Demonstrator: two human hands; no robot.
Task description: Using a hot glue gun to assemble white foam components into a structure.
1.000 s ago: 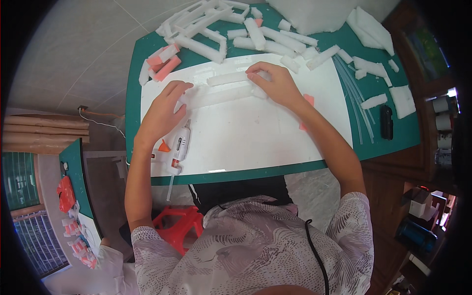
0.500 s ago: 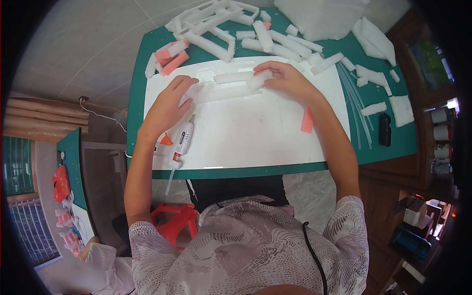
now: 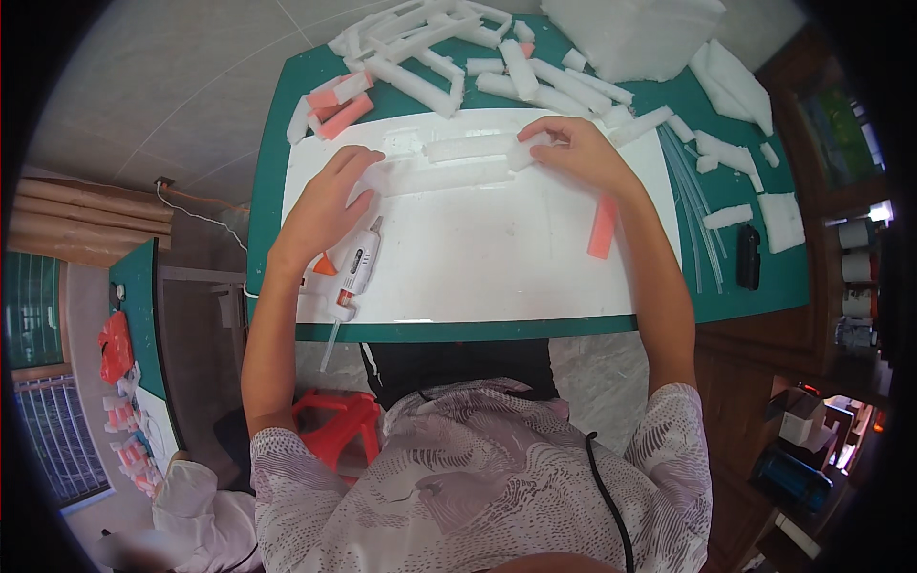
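Note:
Two white foam strips lie roughly parallel across the white board, a longer nearer strip (image 3: 449,177) and a shorter farther strip (image 3: 468,148). My left hand (image 3: 334,205) is curved around the left end of the nearer strip, thumb on the near side and fingers on the far side. At the right ends of the strips, my right hand (image 3: 578,153) pinches a short white foam block (image 3: 527,153) between thumb and fingers. A white glue gun (image 3: 358,265) with a clear glue stick in its rear lies beside my left wrist, near a small orange piece (image 3: 325,265).
The white board (image 3: 478,277) rests on a green table (image 3: 755,296). Foam frames (image 3: 411,81), loose foam strips (image 3: 564,86) and pink-and-white blocks (image 3: 339,103) crowd the far side. A pink strip (image 3: 601,227), clear glue sticks (image 3: 695,215) and a black tool (image 3: 748,256) lie rightward.
My right hand has shifted slightly to the right with the short foam block, opening more of the strips' right ends to view. My left hand stays at the left end.

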